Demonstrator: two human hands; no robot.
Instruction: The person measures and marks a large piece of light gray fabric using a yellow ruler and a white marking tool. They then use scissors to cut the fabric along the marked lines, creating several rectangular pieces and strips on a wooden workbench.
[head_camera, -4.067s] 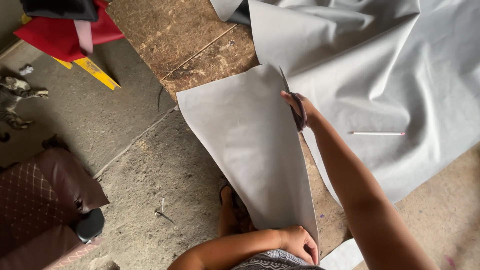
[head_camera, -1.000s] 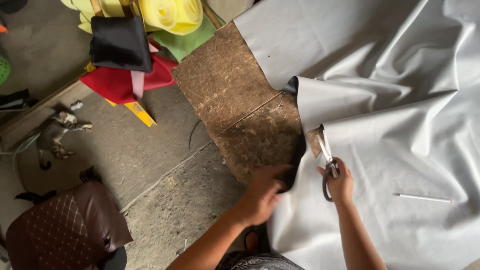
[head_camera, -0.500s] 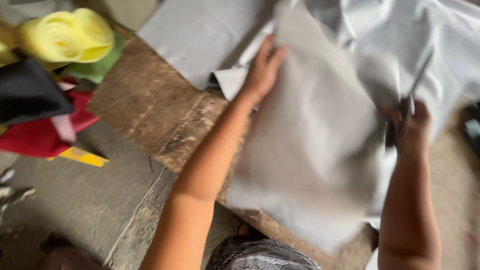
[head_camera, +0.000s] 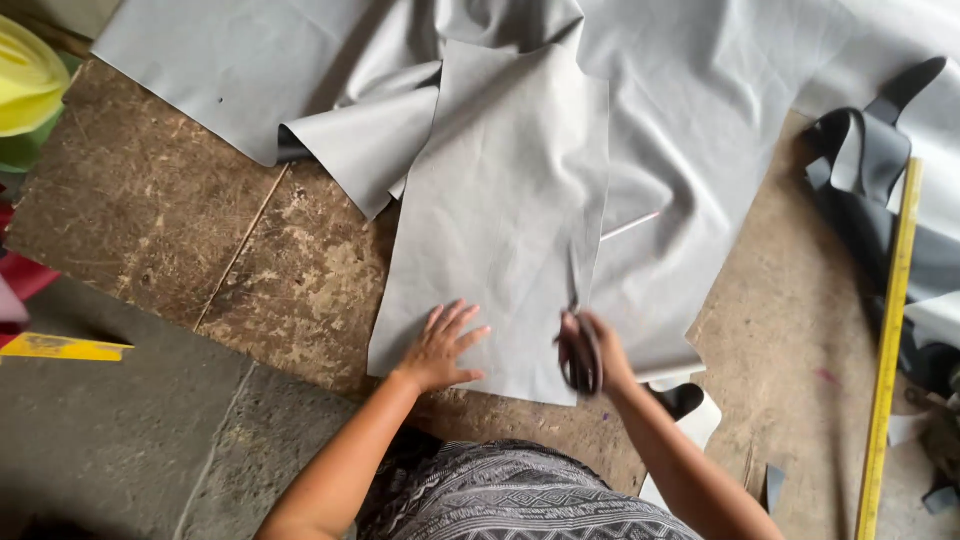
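The cut grey panel now lay flat on the floor, where half a second earlier it had been held up in the air between both arms. That change put the piece down on top of the larger grey sheet and partly over the worn brown board, so it was at rest and spread out rather than hanging.

The left hand was open, palm down, fingers spread, pressing the near left part of the panel. The right hand was closed around the handles of a pair of scissors, whose blades pointed away along the panel's right edge.

The panel's near edge sat just beyond the person's patterned lap, and its far edge reached up under the folds of the big sheet. To the left, bare board and then grey concrete floor lay beside the panel. To the right, past the sheet's edge, was bare floor, then a long yellow ruler running near to far, with dark strips of material at its far end. A thin white stick lay on the sheet just right of the panel. Yellow and red goods sat at the far left edge.
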